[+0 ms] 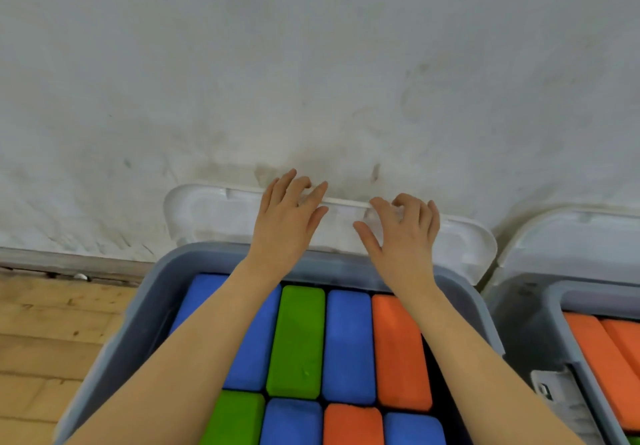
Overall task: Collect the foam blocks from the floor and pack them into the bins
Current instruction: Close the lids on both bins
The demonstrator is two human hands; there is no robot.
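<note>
Here both hands, left [285,214] and right [403,233], reach the white lid [207,214] leaning on the wall, fingertips curling over its top edge; foam blocks [348,344] fill the grey bin [152,309].

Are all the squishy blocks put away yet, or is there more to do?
Nearly done, it looks like. The grey bin is packed full of blue, green and orange foam blocks, and the second bin beside it holds orange ones. No blocks lie on the bit of floor in view. Right now the left hand and right hand reach to the white lid leaning on the wall, probably to close it.
</note>
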